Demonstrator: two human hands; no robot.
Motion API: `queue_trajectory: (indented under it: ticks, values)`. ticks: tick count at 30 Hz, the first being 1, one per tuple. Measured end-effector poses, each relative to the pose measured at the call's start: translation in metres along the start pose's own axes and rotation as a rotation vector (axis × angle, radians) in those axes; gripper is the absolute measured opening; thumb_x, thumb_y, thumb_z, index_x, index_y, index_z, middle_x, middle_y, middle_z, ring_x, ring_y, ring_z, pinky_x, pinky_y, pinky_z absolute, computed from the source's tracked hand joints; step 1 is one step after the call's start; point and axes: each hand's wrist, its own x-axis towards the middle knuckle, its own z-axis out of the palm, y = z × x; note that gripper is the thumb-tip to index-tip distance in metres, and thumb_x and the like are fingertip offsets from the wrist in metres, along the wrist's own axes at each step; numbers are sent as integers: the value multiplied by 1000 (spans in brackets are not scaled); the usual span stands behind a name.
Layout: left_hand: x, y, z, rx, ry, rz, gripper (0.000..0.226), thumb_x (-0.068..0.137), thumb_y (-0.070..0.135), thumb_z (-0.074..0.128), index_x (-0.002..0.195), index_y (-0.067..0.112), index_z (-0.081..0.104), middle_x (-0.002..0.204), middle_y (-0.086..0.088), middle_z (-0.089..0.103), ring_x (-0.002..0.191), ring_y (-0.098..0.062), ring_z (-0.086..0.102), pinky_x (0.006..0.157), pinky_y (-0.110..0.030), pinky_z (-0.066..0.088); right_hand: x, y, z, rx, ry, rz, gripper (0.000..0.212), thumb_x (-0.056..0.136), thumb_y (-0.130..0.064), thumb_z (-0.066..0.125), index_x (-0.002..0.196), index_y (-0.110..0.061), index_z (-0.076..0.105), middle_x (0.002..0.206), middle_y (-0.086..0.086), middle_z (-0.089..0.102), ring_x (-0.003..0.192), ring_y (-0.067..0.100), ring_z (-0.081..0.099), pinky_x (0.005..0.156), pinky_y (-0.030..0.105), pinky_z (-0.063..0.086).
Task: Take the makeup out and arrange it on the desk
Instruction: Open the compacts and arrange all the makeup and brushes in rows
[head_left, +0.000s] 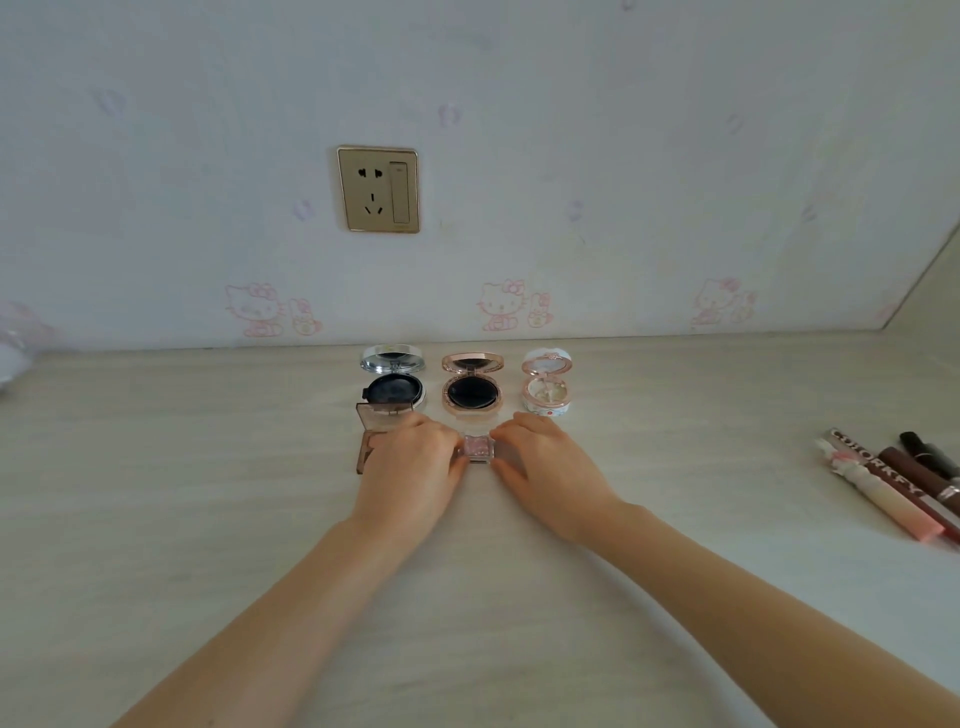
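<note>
A small square pink glitter pot (477, 449) rests on the pale desk (208, 493). My left hand (410, 470) and my right hand (545, 470) pinch it from either side. Behind them stand three open compacts in a row: a silver one with a black cushion (392, 387), a rose-gold one (472, 389) and a white and pink one (548, 388). An open brown translucent palette (376, 423) lies just left of my left hand, partly hidden by it.
Several lip glosses and makeup tubes (893, 480) lie at the desk's right edge. A gold wall socket (378, 188) sits on the wallpapered wall behind. Something white and blurred (13, 343) shows at the far left.
</note>
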Motion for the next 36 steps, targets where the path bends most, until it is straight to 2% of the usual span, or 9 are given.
queue_trajectory:
  ticks: [5,14,17,20,22,26,32,36]
  values:
    - [-2,2,-1,-1,11,2,19,92,35,55,100,26,70,95,10,66,109,-11,48,81,-30,42,-1,-1,-1,6,-5,4,31,94,-24,50,122,-13,58,117,3,57,116,20,47,91,24,38]
    - [-8,2,-4,6,50,18,19,89,33,61,101,21,71,96,8,68,109,-13,52,83,-35,49,-6,-2,-8,-8,-17,18,35,96,-27,49,128,-15,54,127,1,53,125,18,43,96,26,37]
    - [-12,7,-8,21,75,48,16,85,28,65,96,19,71,92,7,69,106,-14,55,76,-34,51,-15,2,-15,-32,-23,27,37,96,-28,48,131,-17,52,134,1,50,133,16,36,101,26,35]
    - [-13,16,-8,39,125,119,8,77,21,73,84,16,73,78,6,69,91,-17,62,65,-30,52,-29,9,-25,-56,-7,55,38,97,-30,48,133,-19,50,139,1,46,136,13,31,103,27,34]
    - [-14,27,-6,19,137,163,8,75,18,74,82,15,73,76,6,69,89,-18,62,65,-29,52,-40,17,-33,-85,8,59,38,97,-31,46,134,-20,49,140,-2,46,139,11,27,105,25,32]
    - [-16,56,4,-2,90,246,20,71,17,78,91,15,74,83,5,71,94,-19,65,66,-30,53,-65,39,-51,-167,31,69,39,99,-32,44,136,-19,47,140,-7,48,142,10,22,108,20,24]
    - [-14,112,27,-34,27,423,34,67,16,81,100,15,72,93,6,72,95,-19,67,69,-27,55,-113,79,-85,-246,73,162,42,98,-32,44,138,-18,45,142,-5,47,143,12,21,109,21,24]
    - [-9,159,42,-90,-42,490,36,84,17,65,120,13,64,116,2,68,116,-22,58,88,-30,50,-146,107,-108,-280,117,250,44,98,-30,46,139,-15,44,143,-1,47,143,13,23,111,23,21]
